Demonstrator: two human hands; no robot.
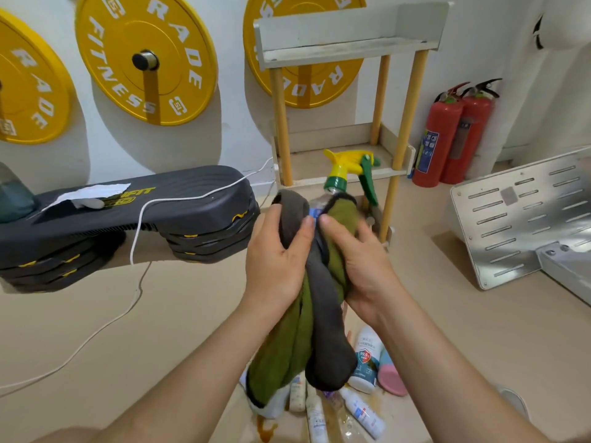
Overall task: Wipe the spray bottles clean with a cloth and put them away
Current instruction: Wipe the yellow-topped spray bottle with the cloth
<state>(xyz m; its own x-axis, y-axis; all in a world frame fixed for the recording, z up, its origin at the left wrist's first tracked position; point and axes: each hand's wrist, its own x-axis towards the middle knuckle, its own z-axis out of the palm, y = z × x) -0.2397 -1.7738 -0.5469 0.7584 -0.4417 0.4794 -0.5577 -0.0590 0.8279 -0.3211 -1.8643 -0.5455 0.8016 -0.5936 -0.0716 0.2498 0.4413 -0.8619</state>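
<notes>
Two-handed hold on one spray bottle, body swaddled in a green-and-grey cloth. Left hand curled round the grey fold, right hand curled round the green fold, thumbs nearly meeting over a strip of blue label. Fingers closed tight on cloth and bottle together, none spread.

Above the fingers: yellow trigger head with a green lever, clear of the cloth and tilted away. Below the fingers: loose cloth ends hanging down. Further beneath, on the floor: white disinfectant bottle marked 99.9%, pink-and-blue container, small white bottles lying flat on an amber-stained patch.

Beyond the fingertips: white shelf rack on wooden posts. Off to the right of the right-hand fingers: two red fire extinguishers and a slotted metal panel. Off to the left of the left-hand fingers: black aerobic step with a white cable draped over it, yellow weight plates on the wall.
</notes>
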